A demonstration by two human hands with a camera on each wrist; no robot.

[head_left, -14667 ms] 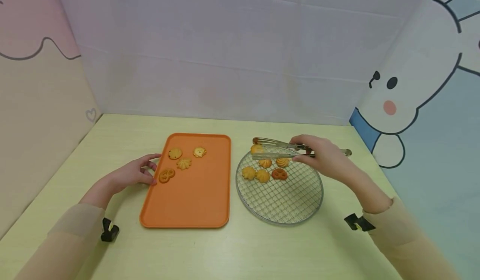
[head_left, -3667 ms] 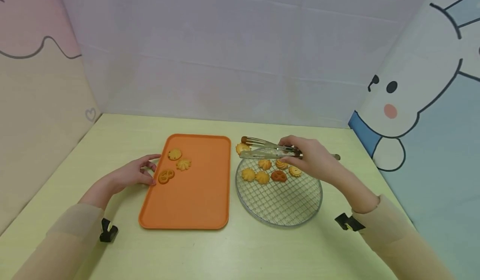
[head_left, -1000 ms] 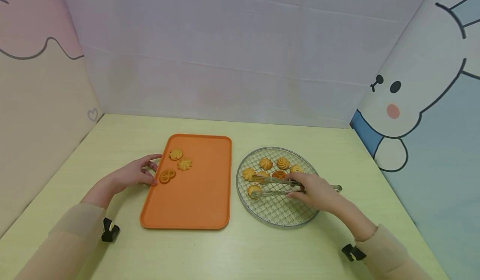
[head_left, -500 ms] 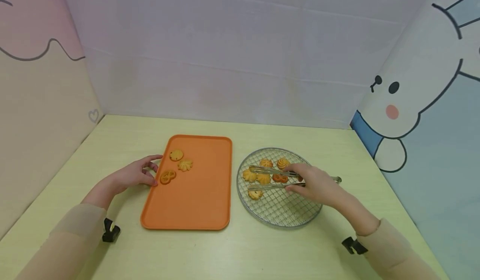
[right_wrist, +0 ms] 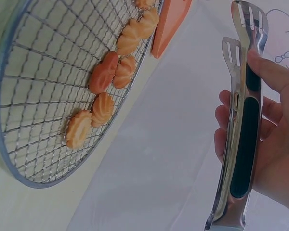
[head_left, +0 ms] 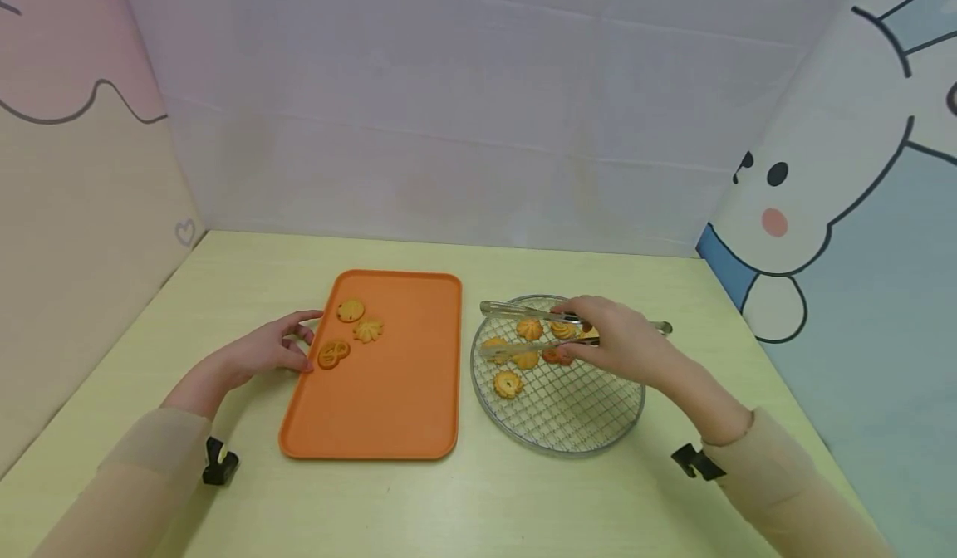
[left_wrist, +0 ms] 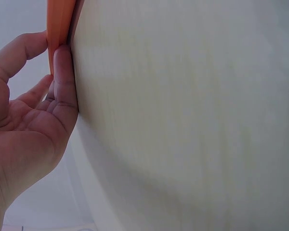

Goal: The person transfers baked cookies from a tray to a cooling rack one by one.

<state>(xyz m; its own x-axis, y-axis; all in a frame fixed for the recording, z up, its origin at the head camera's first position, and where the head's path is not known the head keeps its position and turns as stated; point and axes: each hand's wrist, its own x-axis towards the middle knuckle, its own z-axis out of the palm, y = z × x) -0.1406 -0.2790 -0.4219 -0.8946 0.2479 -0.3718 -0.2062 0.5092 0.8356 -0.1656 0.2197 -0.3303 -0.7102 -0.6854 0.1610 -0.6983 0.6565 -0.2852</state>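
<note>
A pale, wrinkled back wall (head_left: 449, 110) fills the upper half of the head view, with a pink and cream side wall (head_left: 82, 193) at left and a right side wall (head_left: 882, 325) in light blue bearing a white cartoon animal (head_left: 815, 143). Below spreads a light yellow-green wooden table (head_left: 404, 512). An orange tray (head_left: 389, 400) lies left of centre in the frame; just beside it, right of centre, lies a round wire rack (head_left: 576, 417). Two beige sleeves (head_left: 142, 467) reach in from the lower corners, each with a black clip (head_left: 219, 462) near the cuff. The left hand (head_left: 265, 349) holds the tray's left rim, thumb and bent fingers against it. The right hand (head_left: 624, 338) grips metal tongs (head_left: 516, 310) above the rack, its thumb on a dark green handle pad (right_wrist: 244, 149) and its other fingers curled round the far side; the tongs' two arms stand apart, their tips pointing left. Three cookies (head_left: 368, 330) sit in the tray's upper left: speckled, scalloped and pretzel-shaped. Seven more cookies (head_left: 507, 384) rest on the rack, mostly toward its upper left, one browner and one partly hidden behind the right hand.
</note>
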